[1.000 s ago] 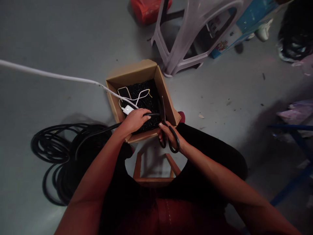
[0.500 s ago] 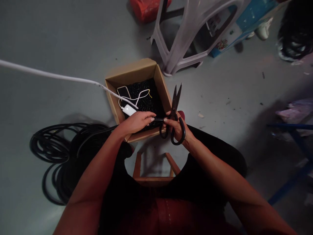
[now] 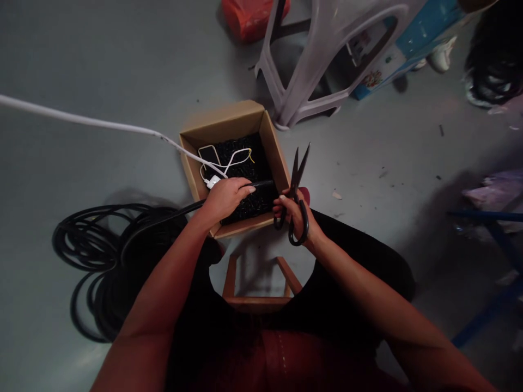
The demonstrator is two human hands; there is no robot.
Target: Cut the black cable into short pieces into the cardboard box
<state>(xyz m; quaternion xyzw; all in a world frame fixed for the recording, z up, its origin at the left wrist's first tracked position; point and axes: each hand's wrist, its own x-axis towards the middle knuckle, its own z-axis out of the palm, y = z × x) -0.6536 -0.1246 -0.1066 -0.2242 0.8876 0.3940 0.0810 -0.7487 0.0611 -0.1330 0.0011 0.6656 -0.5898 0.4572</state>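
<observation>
Over the cardboard box (image 3: 229, 231), my left hand (image 3: 230, 197) is closed around a black corrugated tube (image 3: 262, 184), whose end points right. The tube's length runs back under my left wrist toward the coil of black tubing (image 3: 87, 237). My right hand (image 3: 297, 209) holds black-handled scissors (image 3: 299, 171), blades up and slightly apart, at the box's right side, away from the tube. Many small black pieces (image 3: 245, 212) lie in the box. A phone-like item (image 3: 209, 156) and a white device (image 3: 213, 181) with a white cable (image 3: 122, 127) rest on them, the device partly behind my left hand.
A grey plastic stool (image 3: 302, 71) stands beyond the box, near a red bag (image 3: 247, 19) and a blue carton (image 3: 425, 32). A wooden stool frame (image 3: 257, 302) shows between my legs. A blue metal frame (image 3: 490, 215) stands at the right, with scraps on the floor.
My left hand has moved up slightly with the tube. My right hand has let go of the tube's end and drawn away to the right, still holding the scissors.
</observation>
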